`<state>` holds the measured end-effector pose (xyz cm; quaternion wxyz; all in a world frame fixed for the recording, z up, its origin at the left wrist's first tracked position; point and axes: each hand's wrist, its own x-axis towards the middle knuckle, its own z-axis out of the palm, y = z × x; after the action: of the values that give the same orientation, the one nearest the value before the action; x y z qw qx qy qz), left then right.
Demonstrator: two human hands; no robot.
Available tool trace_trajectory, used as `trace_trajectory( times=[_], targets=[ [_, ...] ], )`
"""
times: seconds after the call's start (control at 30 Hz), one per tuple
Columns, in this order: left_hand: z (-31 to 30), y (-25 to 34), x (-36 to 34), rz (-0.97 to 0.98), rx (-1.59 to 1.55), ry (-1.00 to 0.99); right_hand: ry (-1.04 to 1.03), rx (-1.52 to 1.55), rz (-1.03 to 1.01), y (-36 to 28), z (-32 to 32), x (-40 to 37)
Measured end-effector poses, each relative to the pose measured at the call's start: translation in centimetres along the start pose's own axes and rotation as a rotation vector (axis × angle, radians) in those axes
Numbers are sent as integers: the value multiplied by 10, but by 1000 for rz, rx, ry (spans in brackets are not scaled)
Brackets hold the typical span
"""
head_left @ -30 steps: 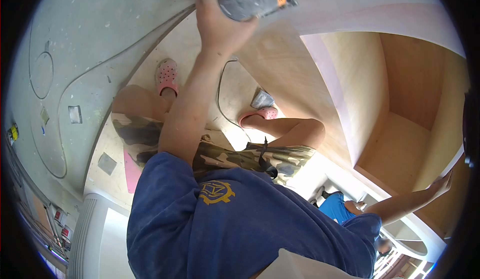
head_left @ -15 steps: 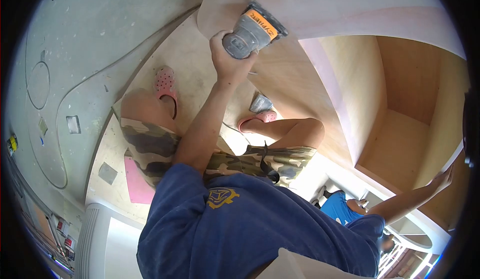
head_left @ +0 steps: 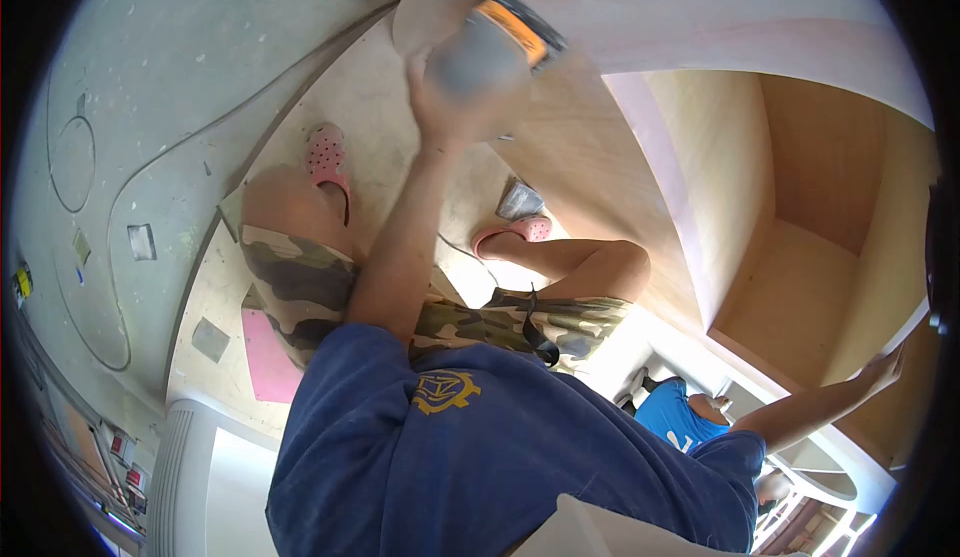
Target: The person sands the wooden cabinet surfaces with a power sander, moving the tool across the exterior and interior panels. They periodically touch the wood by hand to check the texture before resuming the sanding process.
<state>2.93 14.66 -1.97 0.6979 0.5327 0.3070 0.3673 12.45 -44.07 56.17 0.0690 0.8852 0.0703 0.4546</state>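
Sander (head_left: 475, 65) in the left hand (head_left: 452, 117), with fingers curled around the grey body, up by the pale curved panel (head_left: 720, 7); too smeared to tell contact from a small gap. Right hand (head_left: 882, 369) way out on the other side, seemingly touching the edge of an open wooden compartment (head_left: 815, 297); can't tell whether pinching it or just resting there. Dark lettering on the orange label (head_left: 513, 29), pure mush now, but half a second ago sharp enough to read as ZYPHER, upside down. Compared with then, tool slightly higher and more to the left, right hand pretty much in the same spot. Yellow gear emblem (head_left: 445, 393) on the navy shirt (head_left: 570, 457), too small to read. Further out: camo shorts (head_left: 300, 272), pink clogs (head_left: 327, 157), and a grey block (head_left: 520, 200) just beside one of them. Off left, a grey square (head_left: 210, 340) near a pink patch (head_left: 268, 359). Past the right arm, another person in a bright blue top (head_left: 668, 409), with a white mark kinda like a 2.
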Motion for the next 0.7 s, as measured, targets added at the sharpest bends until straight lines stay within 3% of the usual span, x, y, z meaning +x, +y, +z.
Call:
trace_trajectory(
  times=[0.03,0.07,0.1,0.13,0.17,0.3,0.4,0.53,0.63,0.7],
  targets=[
    [7,5,-16,27,13,-1,36,44,138,-14,2,-3],
    [11,4,-31,36,21,8,52,100,76,-12,4,-7],
    [14,0,-44,195,136,-33,53,113,81,-25,9,-10],
    [15,-6,-49,352,251,-78,82,207,226,-47,8,-16],
    [14,-9,-47,359,256,-80,108,295,369,-61,6,-19],
    [3,-37,-29,268,188,-58,68,203,282,-58,3,-19],
    [-6,-40,-2,85,149,-8,46,124,206,-23,2,-13],
    [-7,-5,4,168,158,-2,52,123,154,-8,4,-12],
    [-2,41,10,179,98,-25,64,264,240,-26,5,-21],
    [4,64,13,405,198,-18,33,304,301,-36,3,-24]
  ],
)
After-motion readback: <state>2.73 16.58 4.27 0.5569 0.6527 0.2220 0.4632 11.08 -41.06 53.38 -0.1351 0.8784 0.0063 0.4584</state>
